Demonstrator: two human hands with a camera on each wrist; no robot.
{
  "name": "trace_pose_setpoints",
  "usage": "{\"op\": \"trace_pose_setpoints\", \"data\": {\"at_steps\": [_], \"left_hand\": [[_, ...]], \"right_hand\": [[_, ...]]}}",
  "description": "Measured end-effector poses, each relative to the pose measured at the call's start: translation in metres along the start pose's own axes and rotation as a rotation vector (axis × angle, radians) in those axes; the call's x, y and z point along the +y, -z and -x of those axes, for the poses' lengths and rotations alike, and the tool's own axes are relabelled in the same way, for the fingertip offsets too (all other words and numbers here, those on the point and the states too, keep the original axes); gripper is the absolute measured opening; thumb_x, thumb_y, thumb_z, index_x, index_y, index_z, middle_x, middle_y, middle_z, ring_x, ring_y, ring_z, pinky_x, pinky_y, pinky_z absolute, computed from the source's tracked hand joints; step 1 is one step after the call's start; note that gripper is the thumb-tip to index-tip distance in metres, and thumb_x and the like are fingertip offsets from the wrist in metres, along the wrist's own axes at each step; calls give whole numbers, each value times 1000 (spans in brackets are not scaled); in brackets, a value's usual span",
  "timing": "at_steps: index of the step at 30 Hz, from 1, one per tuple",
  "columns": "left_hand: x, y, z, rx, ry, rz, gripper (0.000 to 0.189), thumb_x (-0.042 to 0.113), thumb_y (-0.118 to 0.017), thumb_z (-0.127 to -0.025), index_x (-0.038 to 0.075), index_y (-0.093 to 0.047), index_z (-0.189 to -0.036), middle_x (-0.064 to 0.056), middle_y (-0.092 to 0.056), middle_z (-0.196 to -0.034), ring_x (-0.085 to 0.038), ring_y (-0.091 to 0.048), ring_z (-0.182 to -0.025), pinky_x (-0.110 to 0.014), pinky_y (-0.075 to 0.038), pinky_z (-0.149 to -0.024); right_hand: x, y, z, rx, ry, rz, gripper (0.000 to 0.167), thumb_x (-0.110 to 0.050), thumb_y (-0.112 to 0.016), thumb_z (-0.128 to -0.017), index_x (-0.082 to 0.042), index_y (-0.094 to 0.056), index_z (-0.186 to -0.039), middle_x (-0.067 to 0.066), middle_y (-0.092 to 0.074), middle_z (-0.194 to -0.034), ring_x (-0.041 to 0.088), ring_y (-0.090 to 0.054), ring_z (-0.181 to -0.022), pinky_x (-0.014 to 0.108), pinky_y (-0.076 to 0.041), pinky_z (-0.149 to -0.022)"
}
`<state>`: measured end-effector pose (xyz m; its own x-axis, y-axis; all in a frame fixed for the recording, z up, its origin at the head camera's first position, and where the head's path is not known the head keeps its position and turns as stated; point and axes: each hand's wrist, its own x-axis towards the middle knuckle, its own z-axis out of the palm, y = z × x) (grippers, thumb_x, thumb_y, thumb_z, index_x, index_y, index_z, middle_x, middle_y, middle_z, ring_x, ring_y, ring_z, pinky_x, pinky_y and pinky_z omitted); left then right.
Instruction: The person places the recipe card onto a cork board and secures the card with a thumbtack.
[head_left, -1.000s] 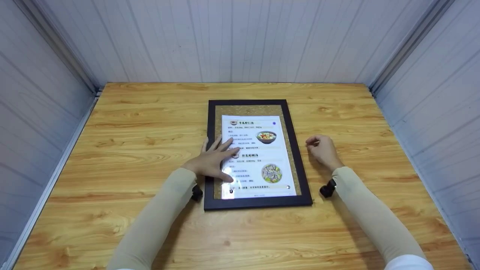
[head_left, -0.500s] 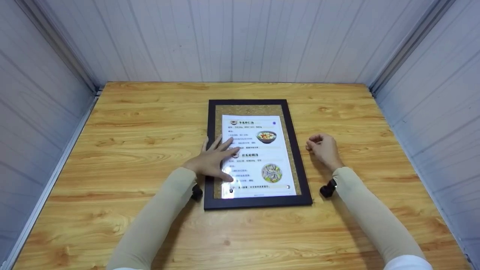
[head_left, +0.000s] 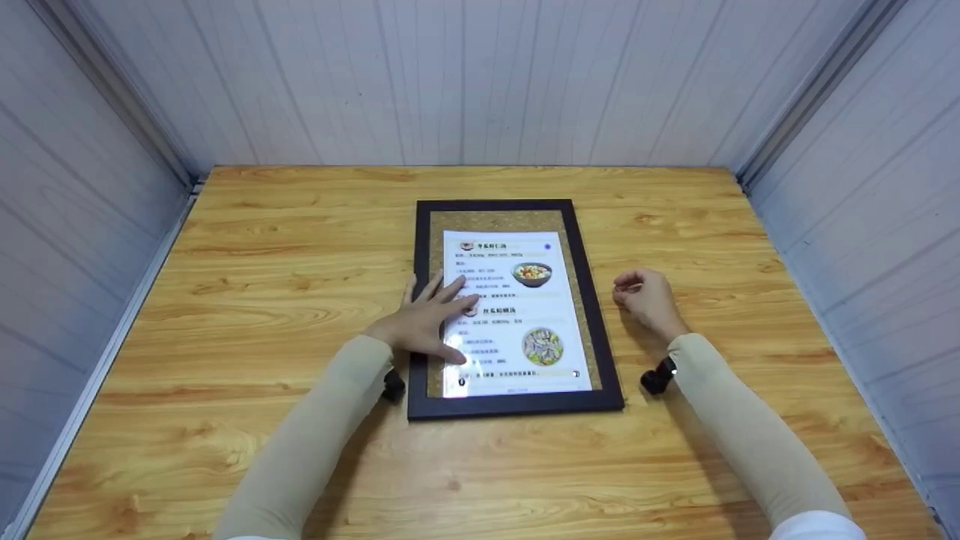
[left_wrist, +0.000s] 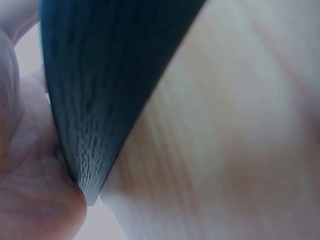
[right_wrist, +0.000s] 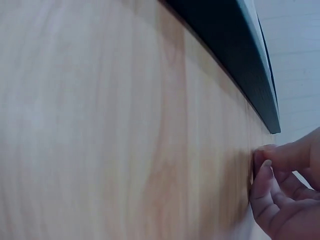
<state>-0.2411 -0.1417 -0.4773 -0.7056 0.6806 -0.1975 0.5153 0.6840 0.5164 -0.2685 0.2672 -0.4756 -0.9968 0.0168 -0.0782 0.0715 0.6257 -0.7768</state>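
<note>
My left hand (head_left: pixel 424 322) lies with fingers spread over the left side of a printed recipe sheet (head_left: pixel 517 319) and the black frame of a cork board (head_left: pixel 495 220). In the left wrist view the palm (left_wrist: pixel 35 165) touches the dark frame edge (left_wrist: pixel 100 90). The sheet carries a purple dot (head_left: pixel 547 247) at top right and small dark spots near its lower corners, perhaps pins. Right of the board, my right hand (head_left: pixel 646 300) rests by the table with fingers loosely curled. In the right wrist view, thumb and fingertips come close together, with nothing visible between them.
The board lies flat on a wood-grain table (head_left: pixel 262 262). Pale panelled walls (head_left: pixel 465 82) stand at the back and on both sides. A black wrist camera (head_left: pixel 656 377) sits beside the board's lower right corner.
</note>
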Motion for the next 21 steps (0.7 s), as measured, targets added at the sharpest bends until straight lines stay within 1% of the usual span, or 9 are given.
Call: {"op": "trace_pose_setpoints", "data": {"at_steps": [2,5,7,11,14,18,21], "left_hand": [[0,0,0,0,4,1,111,70,-72,-74,23,-21,-160,-7,3,-166,-36,19,-147,-62,22,-108],[2,1,0,-1,11,0,111,71,-72,-74,23,-20,-160,-7,3,-166,-36,19,-147,-62,21,-108],[3,1,0,-1,10,-7,110,71,-71,-74,23,-21,-160,-7,3,-166,-36,19,-147,-63,21,-108],[2,0,0,1,11,-6,110,71,-71,-74,23,-21,-160,-7,3,-166,-36,19,-147,-63,21,-108],[1,0,0,1,13,-3,111,72,-71,-74,23,-20,-160,-7,3,-166,-36,19,-147,-62,22,-108],[1,0,0,1,12,-10,111,72,-70,-74,23,-20,-160,-6,4,-166,-36,19,-147,-62,22,-108],[1,0,0,1,8,-9,110,70,-71,-75,22,-20,-160,-7,4,-166,-36,19,-147,-62,22,-107]], "right_hand": [[0,1,0,-4,5,4,14,8,-68,-88,8,-66,-101,19,-68,-99,15,-61,-81,15,-48,-64],[2,1,0,-3,15,9,13,3,-69,-90,8,-68,-102,19,-70,-99,16,-63,-83,15,-49,-68],[3,2,0,-5,2,-16,15,0,-68,-92,8,-69,-104,20,-70,-99,15,-64,-83,16,-52,-70],[3,2,0,-14,-50,-74,20,-6,-62,-98,9,-69,-109,20,-71,-98,12,-68,-79,20,-55,-67],[2,3,0,-18,-83,-111,23,-8,-57,-101,10,-67,-113,19,-71,-98,11,-68,-76,22,-56,-65],[1,2,-1,-18,-99,-145,25,-10,-53,-103,10,-66,-114,17,-71,-96,11,-68,-75,22,-56,-64],[-1,2,-2,-12,-96,-151,26,-13,-53,-103,10,-65,-112,15,-71,-90,11,-67,-71,21,-55,-60]]}}
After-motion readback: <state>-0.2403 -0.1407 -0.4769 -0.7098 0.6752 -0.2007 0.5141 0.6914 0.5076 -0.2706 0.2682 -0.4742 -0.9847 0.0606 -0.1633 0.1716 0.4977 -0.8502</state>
